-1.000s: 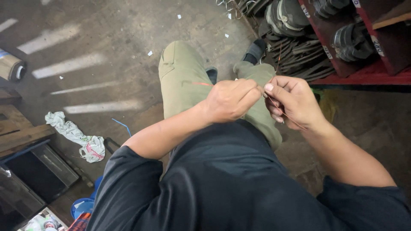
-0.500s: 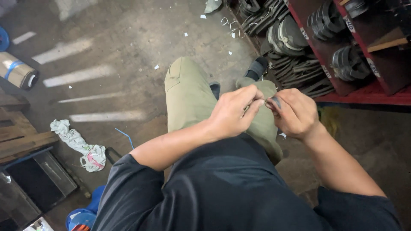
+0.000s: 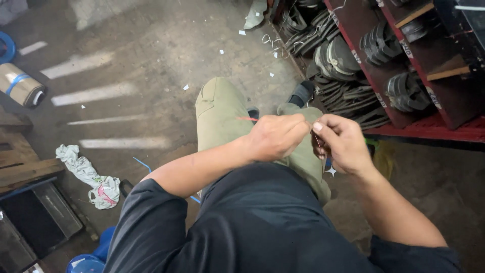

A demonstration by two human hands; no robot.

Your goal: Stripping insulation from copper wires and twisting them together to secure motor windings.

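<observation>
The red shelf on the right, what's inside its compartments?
The red shelf holds stacks of dark curved rubbery pieces, more piled on the floor beside it. The compartments' back parts are in shadow, so anything deeper is hidden.

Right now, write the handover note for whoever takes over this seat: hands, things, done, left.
Left hand: closed, fingers pinched, thin reddish strand poking out behind it.
Right hand: fingertips pinched on a thin dark wire that hangs down from the grip.
Both hands meet above the raised knees; the piece between them is too small to tell.
Nearby: dark curved parts stacked in the red shelf, crumpled rag on the floor.
Done: cannot tell. Left: the hands are mid-work.
</observation>
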